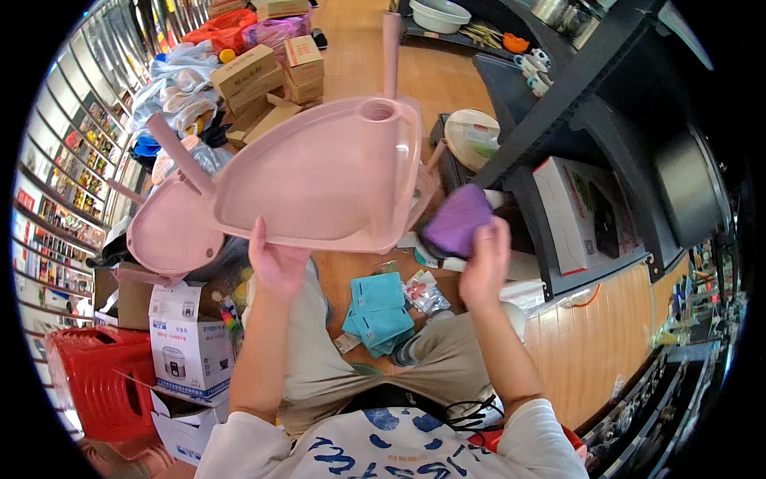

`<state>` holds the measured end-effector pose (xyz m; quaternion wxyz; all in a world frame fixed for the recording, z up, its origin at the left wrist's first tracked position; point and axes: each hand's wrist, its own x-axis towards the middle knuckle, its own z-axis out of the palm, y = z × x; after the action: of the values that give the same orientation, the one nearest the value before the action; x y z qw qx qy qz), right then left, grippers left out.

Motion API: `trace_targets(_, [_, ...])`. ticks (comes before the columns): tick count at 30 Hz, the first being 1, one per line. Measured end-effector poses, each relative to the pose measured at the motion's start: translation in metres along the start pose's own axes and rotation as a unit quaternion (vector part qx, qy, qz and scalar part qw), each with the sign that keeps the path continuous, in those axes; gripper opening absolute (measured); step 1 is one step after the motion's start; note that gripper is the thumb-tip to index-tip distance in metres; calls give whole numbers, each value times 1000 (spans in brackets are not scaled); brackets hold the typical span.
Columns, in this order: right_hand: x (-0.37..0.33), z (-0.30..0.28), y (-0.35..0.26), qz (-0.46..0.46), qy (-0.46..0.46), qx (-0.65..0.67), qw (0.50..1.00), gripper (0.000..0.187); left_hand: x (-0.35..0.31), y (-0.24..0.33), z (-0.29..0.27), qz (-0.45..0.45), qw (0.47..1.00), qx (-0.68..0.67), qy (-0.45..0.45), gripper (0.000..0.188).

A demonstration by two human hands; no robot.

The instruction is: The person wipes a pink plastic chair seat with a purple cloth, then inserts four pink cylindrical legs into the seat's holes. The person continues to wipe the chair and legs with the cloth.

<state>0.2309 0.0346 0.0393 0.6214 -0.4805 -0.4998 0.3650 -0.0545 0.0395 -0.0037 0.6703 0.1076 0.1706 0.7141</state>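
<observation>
A pink plastic tiered rack with tube-like legs stands in front of me, its upper tray tilted toward me. My left hand grips the near edge of that tray, thumb up and the other fingers hidden beneath. The lower tray shows at the left. In my right hand is a purple cloth, folded and a little blurred, held just right of the tray and apart from it. On the floor between my legs lie several teal flat packets and a small clear plastic bag.
A black shelf unit rises at the right, with a boxed item on it. Cardboard boxes and bagged goods stand at the far left. Near left are a rice cooker box and red plastic stools.
</observation>
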Motion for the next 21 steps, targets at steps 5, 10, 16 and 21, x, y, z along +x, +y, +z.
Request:
trace_targets(5, [-10,21,6,-270,-341,-374,819,58,4,6,-22,12,998,48,43,52])
trace_targets(10, [27,8,41,-295,-281,-425,808,62,2,6,-29,1,994,81,73,50])
trace_targets(16, [-26,35,29,-323,-249,-380,830,58,-1,5,-7,-42,987,87,125,49])
trace_targets(21, [-5,12,30,-450,-339,-332,756,54,2,6,-8,-65,987,87,122,49])
